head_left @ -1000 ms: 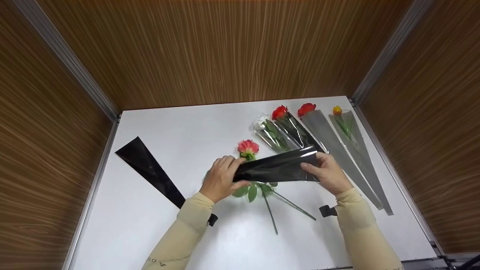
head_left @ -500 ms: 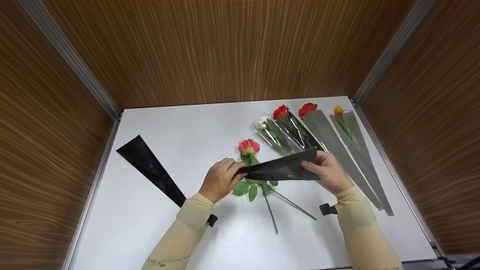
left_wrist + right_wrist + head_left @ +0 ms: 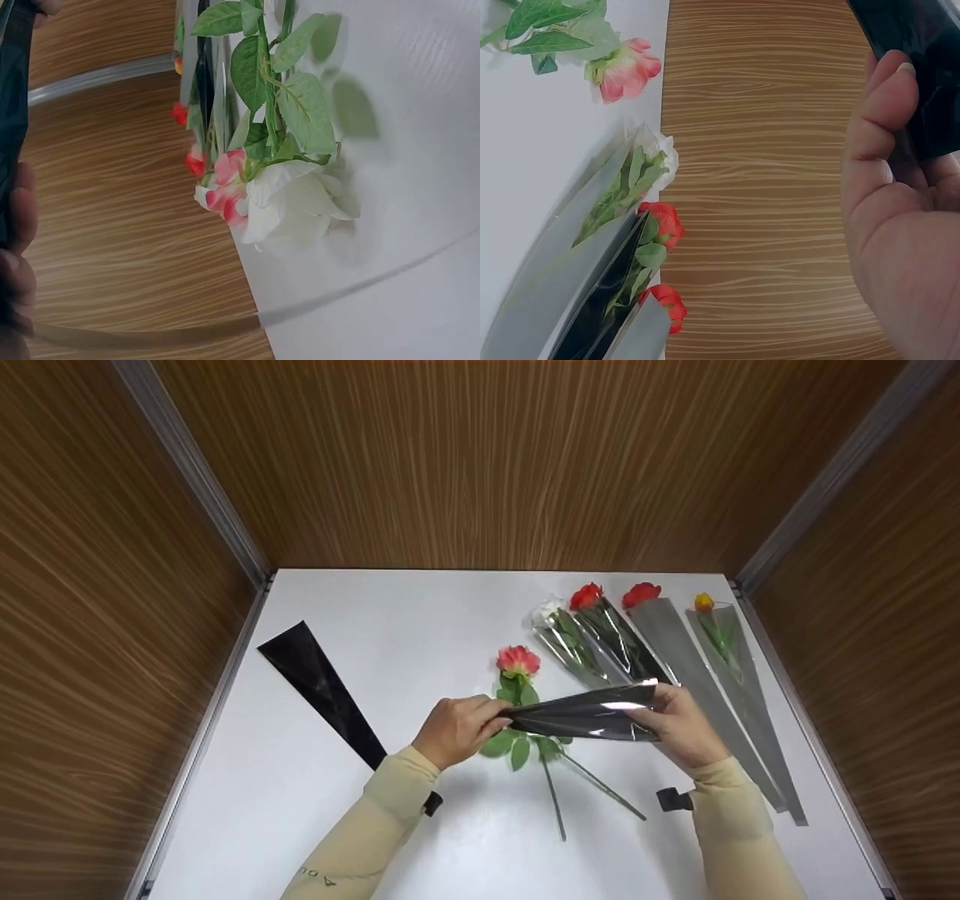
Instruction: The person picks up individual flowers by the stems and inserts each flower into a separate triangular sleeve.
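Observation:
Between my hands, a black plastic flower sleeve [image 3: 581, 714] spans crosswise above the loose flowers. My left hand [image 3: 463, 729] pinches its narrow, gathered end; my right hand [image 3: 684, 729] holds the wide end, thumb on the near face. Beneath lies a pink flower [image 3: 517, 661] with green leaves, and two bare stems [image 3: 600, 786] point toward me. A white flower [image 3: 289, 199] beside the pink one shows in the left wrist view; in the head view it is hidden behind the left hand. The right wrist view catches the right fingers around the sleeve's dark edge [image 3: 937, 97].
A second black sleeve [image 3: 322, 690] lies flat at the left. Toward the back right rest sleeved flowers: a white one [image 3: 551, 611], red ones [image 3: 586, 596] and a yellow tulip [image 3: 703, 602]. Wood-grain panels [image 3: 480, 465] enclose the white table [image 3: 390, 600] on three sides.
The sleeve's left end, broad a second ago, is now gathered narrow in the left fingers. Its wide end looks rounder than half a second ago. The head view has shifted slightly.

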### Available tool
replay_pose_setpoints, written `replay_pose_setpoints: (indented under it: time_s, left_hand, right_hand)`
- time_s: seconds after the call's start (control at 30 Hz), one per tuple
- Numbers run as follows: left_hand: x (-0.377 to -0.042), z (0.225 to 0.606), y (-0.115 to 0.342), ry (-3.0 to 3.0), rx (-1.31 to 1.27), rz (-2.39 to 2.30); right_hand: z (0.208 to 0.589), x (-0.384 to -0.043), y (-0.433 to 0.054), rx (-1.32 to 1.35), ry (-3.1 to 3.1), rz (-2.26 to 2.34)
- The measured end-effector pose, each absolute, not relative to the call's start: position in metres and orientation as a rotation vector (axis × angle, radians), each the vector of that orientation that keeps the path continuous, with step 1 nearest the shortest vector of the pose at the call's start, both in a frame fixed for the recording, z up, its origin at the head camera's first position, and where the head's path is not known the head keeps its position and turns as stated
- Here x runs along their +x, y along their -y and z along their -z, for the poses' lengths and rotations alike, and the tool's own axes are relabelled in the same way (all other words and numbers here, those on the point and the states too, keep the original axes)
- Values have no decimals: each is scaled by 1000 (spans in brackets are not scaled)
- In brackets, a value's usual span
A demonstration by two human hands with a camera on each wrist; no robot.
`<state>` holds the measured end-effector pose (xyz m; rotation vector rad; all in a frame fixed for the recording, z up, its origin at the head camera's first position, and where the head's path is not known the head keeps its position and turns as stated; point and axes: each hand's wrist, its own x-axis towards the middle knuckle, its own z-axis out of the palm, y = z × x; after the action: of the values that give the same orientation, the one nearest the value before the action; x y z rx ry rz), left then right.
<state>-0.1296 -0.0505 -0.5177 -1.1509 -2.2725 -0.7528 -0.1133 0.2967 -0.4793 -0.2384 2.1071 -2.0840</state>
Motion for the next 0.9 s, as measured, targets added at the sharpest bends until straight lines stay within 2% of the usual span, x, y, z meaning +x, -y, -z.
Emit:
replay_pose_setpoints:
  time_s: [0.53,0.63,0.77,0.9]
  left_hand:
    - [-128,518,59,2331,-1148,786]
    - [-130,517,64,2342,-1115,839]
    - [-135,518,72,2348,-1044,879]
    - [-139,522,79,2343,-988,877]
  right_hand:
    - [484,-115,-301,-364,-1891,2174]
    - [487,-117,-304,-292,-1979,2156]
    - [500,-122,-305,-126,-2273,1950]
    - [528,-122,-302,-165,-2643,1483]
